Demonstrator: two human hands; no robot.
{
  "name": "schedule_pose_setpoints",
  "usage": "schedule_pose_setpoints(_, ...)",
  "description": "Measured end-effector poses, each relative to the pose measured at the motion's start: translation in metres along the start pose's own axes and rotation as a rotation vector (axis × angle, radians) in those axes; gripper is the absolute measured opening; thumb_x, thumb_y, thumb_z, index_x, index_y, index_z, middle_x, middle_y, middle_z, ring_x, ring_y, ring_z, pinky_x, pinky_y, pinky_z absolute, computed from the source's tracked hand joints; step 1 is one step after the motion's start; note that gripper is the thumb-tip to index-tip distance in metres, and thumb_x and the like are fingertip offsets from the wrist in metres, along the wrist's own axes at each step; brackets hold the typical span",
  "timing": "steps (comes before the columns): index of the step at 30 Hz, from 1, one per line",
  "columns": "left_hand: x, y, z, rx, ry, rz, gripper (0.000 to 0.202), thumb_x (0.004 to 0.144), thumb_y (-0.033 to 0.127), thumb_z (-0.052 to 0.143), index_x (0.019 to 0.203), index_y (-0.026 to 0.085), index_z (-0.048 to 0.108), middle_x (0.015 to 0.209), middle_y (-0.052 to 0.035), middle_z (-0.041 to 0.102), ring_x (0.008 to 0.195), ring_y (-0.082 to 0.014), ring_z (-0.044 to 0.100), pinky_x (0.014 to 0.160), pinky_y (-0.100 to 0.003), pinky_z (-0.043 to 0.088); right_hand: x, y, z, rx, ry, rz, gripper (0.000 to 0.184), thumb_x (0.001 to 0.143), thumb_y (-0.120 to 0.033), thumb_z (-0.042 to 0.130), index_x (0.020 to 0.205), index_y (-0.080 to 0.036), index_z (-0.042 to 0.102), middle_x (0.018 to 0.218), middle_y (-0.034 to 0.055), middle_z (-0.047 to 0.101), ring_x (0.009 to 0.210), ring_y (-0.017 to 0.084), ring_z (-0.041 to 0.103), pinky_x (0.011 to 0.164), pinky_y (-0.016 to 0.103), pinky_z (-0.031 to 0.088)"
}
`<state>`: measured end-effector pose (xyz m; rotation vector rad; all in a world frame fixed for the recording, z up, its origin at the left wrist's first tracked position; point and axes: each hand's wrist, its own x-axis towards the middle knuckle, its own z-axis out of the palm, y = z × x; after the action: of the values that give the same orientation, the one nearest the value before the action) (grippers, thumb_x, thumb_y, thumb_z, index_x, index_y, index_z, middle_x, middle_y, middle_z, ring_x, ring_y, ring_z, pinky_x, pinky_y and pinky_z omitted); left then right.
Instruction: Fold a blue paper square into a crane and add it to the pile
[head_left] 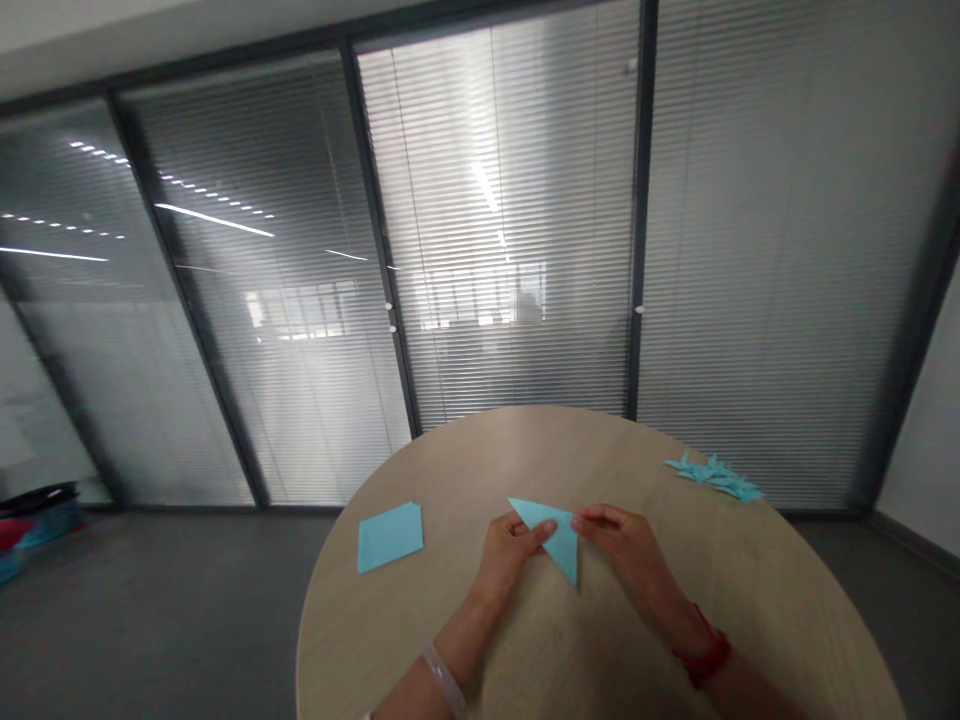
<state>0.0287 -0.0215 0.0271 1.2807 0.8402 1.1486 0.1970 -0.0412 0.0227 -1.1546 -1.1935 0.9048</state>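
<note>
Grip: narrow, our left hand point(510, 555) and right hand point(622, 550) pinching a blue paper triangle point(556, 530), apparently folded.
Risk: a slack pinch could let its layers slide out of line.

Paper triangle point(556, 532) between left hand point(514, 555) and right hand point(622, 545), paper square point(390, 537) left, scraps point(716, 477) right, on tabletop point(495, 460)
</note>
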Motion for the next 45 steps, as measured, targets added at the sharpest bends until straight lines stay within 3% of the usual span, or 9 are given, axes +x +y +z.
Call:
schedule_pose_setpoints(7, -0.0011, 0.0003, -0.0012, -0.030, 0.002, 0.026, 0.040, 0.060, 0.044, 0.079, 0.079, 0.010, 0.074, 0.077, -0.0093, 0.074, 0.070, -0.0218, 0.067, 0.075, -0.034, 0.051, -0.0019, -0.0007, 0.0016, 0.074, -0.046, 0.020, 0.041, 0.053, -0.049, 0.078, 0.079, -0.016, 0.073, 0.080, 0.0093, 0.075, 0.078, 0.027, 0.069, 0.071, 0.034, 0.052)
schedule_pose_setpoints(25, 0.0002, -0.0008, -0.0012, -0.017, -0.036, 0.024, 0.037, 0.061, 0.042, 0.078, 0.080, 0.010, 0.074, 0.078, -0.0099, 0.074, 0.071, -0.0226, 0.067, 0.075, -0.035, 0.052, -0.0024, -0.0024, 0.0005, -0.024, -0.044, 0.000, 0.040, 0.055, -0.054, 0.074, 0.070, -0.017, 0.072, 0.073, 0.0064, 0.074, 0.072, 0.025, 0.067, 0.064, 0.029, 0.050)
schedule_pose_setpoints(30, 0.0002, -0.0004, -0.0014, 0.046, -0.024, 0.046, 0.037, 0.062, 0.044, 0.077, 0.076, 0.011, 0.073, 0.072, -0.0078, 0.073, 0.066, -0.0207, 0.066, 0.069, -0.031, 0.051, -0.0028, -0.0061, 0.0007, -0.027, -0.037, 0.002, 0.037, 0.054, -0.052, 0.075, 0.067, -0.017, 0.071, 0.068, 0.0051, 0.072, 0.067, 0.024, 0.065, 0.060, 0.028, 0.048)
schedule_pose_setpoints(38, 0.0029, -0.0001, -0.0073, 0.135, -0.102, 0.033, 0.032, 0.061, 0.042, 0.077, 0.073, 0.012, 0.073, 0.073, -0.0068, 0.072, 0.063, -0.0184, 0.063, 0.065, -0.028, 0.048, -0.0003, -0.0030, -0.0042, -0.099, -0.184, -0.007, 0.029, 0.061, -0.046, 0.070, 0.066, -0.017, 0.072, 0.062, 0.0019, 0.071, 0.062, 0.020, 0.063, 0.058, 0.026, 0.044)
schedule_pose_setpoints(45, -0.0004, -0.0079, -0.0041, 0.128, -0.231, -0.107, 0.040, 0.059, 0.046, 0.077, 0.078, 0.011, 0.073, 0.071, -0.0085, 0.072, 0.060, -0.0181, 0.062, 0.059, -0.026, 0.045, 0.0018, 0.0010, -0.0042, -0.131, -0.115, 0.002, 0.027, 0.062, -0.043, 0.069, 0.067, -0.016, 0.073, 0.067, 0.0042, 0.073, 0.066, 0.023, 0.065, 0.061, 0.028, 0.045)
